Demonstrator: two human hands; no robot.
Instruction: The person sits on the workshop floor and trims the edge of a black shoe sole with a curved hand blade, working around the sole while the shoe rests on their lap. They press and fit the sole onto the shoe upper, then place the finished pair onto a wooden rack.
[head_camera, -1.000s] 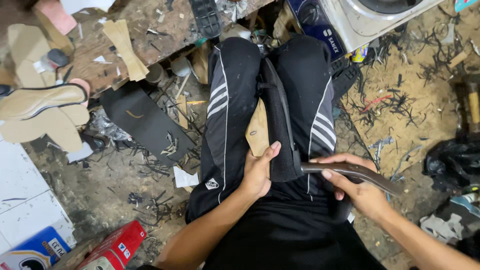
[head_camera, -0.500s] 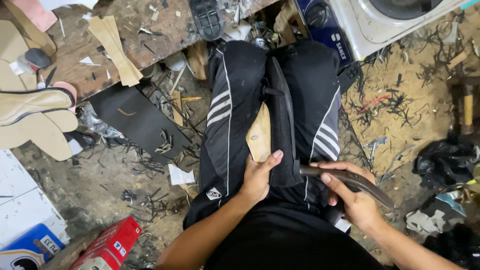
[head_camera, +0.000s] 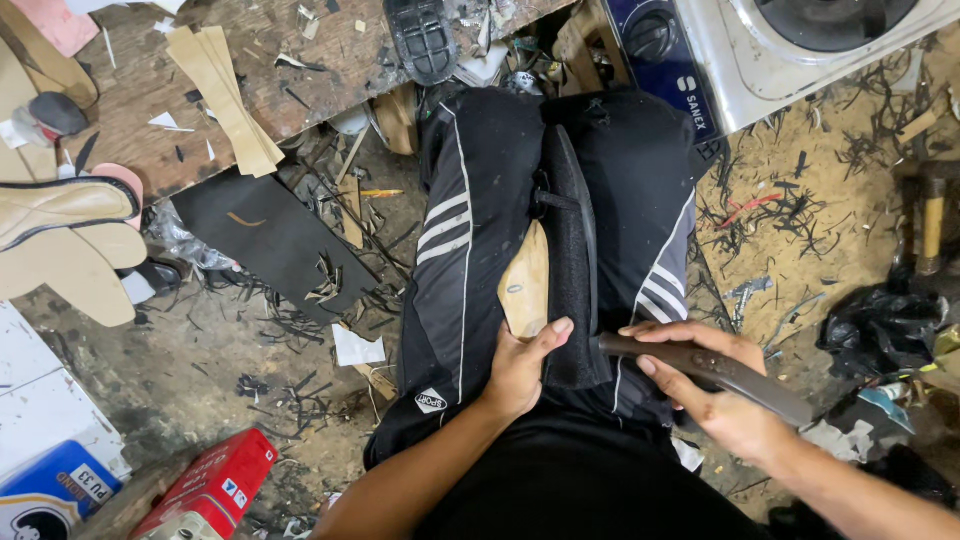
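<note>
Head view
Shoe: the black shoe upper (head_camera: 572, 270) sits on a pale wooden form (head_camera: 526, 285), lying between the person's knees – it runs from near to far.
Left hand (head_camera: 520, 368): closed on the near end of the shoe.
Right hand (head_camera: 715, 385): wrapped round a dark tool (head_camera: 700, 365) – its tip touches the shoe's right side.
Around: tan strips (head_camera: 225, 95) on a wooden bench (head_camera: 300, 60) far left, red box (head_camera: 210, 487) near left, black scraps on the floor.

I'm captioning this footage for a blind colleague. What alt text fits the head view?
Seen from above, a seated person's left hand steadies a black shoe sole on a wooden last between their knees, while the right hand holds a dark metal tool against the sole. Black scraps litter the dirt floor; tan strips lie on a wooden bench.
</note>
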